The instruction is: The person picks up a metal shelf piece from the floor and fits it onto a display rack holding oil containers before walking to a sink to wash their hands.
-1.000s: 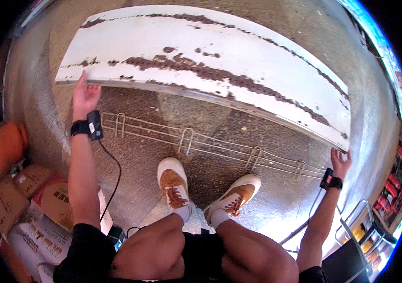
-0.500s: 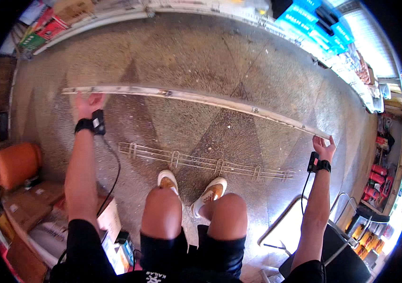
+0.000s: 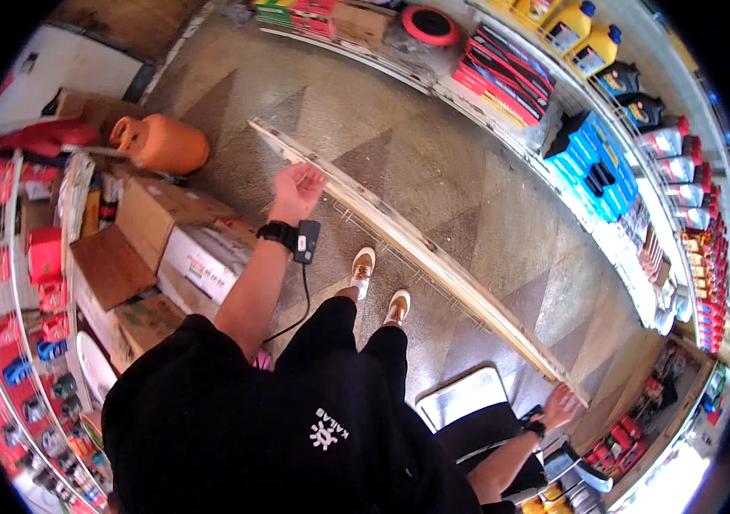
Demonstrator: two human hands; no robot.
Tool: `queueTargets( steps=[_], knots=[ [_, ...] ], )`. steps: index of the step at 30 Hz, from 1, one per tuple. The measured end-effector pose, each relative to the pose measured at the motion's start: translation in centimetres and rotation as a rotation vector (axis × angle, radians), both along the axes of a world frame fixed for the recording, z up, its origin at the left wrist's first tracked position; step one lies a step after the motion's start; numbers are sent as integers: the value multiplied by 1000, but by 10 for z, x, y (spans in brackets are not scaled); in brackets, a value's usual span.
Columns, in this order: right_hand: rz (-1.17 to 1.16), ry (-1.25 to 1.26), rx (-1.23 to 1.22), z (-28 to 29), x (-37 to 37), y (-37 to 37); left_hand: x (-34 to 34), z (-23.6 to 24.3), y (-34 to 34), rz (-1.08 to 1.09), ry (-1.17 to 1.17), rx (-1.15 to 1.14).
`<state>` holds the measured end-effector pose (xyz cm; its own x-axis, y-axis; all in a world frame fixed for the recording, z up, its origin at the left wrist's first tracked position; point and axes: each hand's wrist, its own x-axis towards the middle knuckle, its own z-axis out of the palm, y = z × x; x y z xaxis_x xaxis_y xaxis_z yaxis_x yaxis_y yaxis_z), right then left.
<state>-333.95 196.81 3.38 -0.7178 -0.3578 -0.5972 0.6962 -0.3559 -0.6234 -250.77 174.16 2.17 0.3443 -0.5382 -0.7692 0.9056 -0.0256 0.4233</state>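
A long, narrow pale board (image 3: 421,248) with dark marks along its edge is held up in front of me. It slants from the upper left down to the lower right. My left hand (image 3: 298,190) grips it near its far left end, with the fingers curled at the edge. Close to the other end, my right hand (image 3: 560,406) closes on the board. Below it a thin wire rack (image 3: 363,224) lies on the floor by my shoes, largely hidden by the board.
An orange gas cylinder (image 3: 162,144) and open cardboard boxes (image 3: 129,257) stand at the left. Shelves with blue boxes (image 3: 592,167), red boxes (image 3: 502,73) and yellow jugs (image 3: 596,50) line the far right. A pale-topped stool (image 3: 463,398) stands near my right arm.
I have risen from a low, bent position to standing, and the board has come up off the floor area with both hands. My view has turned, so the board now slants more steeply.
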Motion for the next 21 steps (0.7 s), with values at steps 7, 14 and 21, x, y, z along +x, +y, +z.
queueTargets(
  steps=[7,14,21],
  knots=[
    [326,-381,418,-94,-19,49,-58,125,96,-107,-138,-285],
    [387,-346,409,-73,-16,25,-83,156,210,95,-171,-206],
    [1094,478,805,-52,-54,-36,-125,129,364,337,-195,-271]
  ],
)
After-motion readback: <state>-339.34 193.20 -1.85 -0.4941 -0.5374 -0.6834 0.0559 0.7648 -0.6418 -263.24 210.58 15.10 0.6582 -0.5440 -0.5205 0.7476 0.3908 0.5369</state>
